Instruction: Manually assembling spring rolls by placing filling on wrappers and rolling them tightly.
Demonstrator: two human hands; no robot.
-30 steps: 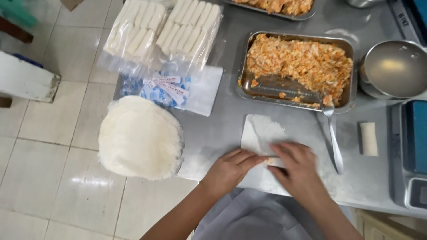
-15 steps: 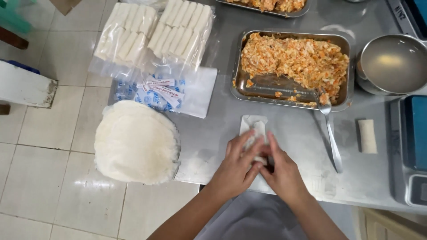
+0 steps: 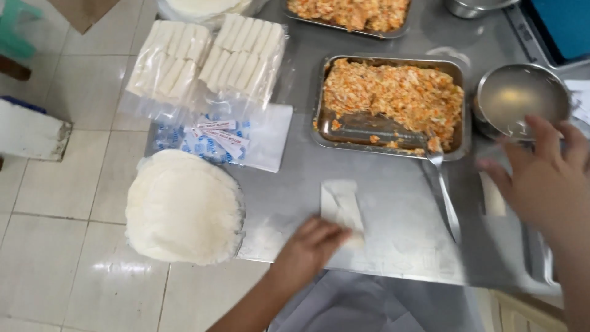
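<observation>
Fingers of the left hand (image 3: 309, 248) press the half-rolled wrapper (image 3: 342, 208) near the steel bench's (image 3: 399, 227) front edge; right hand (image 3: 544, 175), spread and holding nothing, hovers beside the bowl (image 3: 522, 95) toward the right edge.

Left hand (image 3: 313, 246) curled, palm down; right hand (image 3: 544, 178) raised, fingers spread.
</observation>
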